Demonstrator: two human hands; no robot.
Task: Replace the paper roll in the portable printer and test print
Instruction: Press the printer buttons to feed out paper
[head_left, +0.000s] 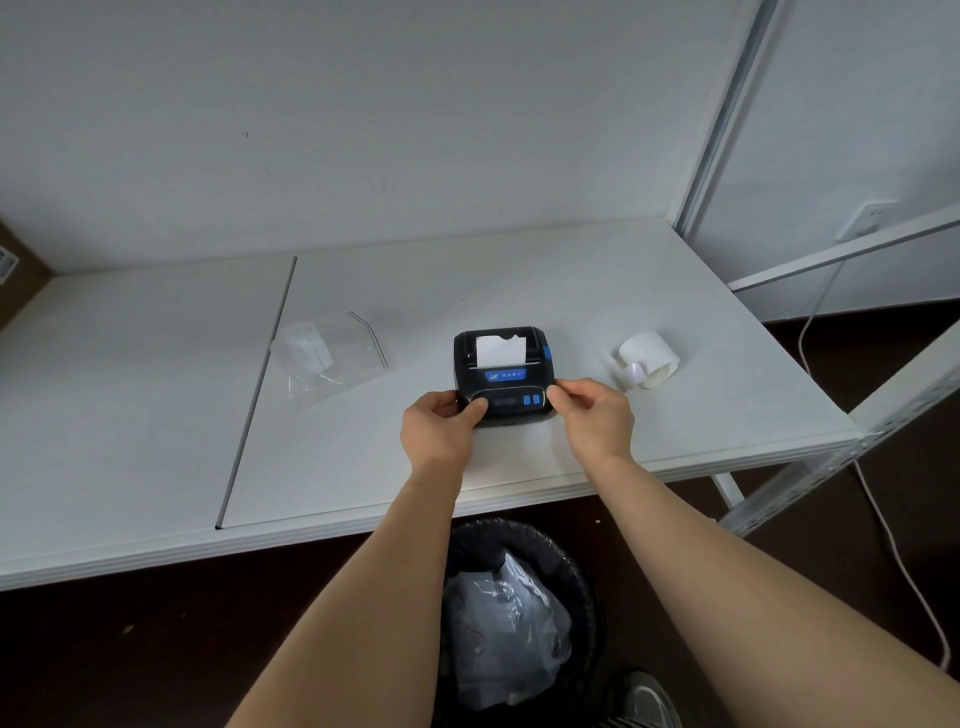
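Note:
A small black portable printer (503, 371) with blue buttons sits on the white table (519, 291). A short white strip of paper (501, 349) sticks up from its slot. My left hand (441, 426) grips the printer's near left corner, thumb resting on the front panel. My right hand (595, 415) pinches the near right corner. A loose white paper roll (647, 361), partly unwound, lies on the table to the right of the printer.
A clear zip bag (330, 358) lies left of the printer, beside a seam (257, 384) in the tabletop. Under the table's front edge stands a black bin (519, 613) with a plastic liner. A white cable (883, 519) runs down along the floor at the right.

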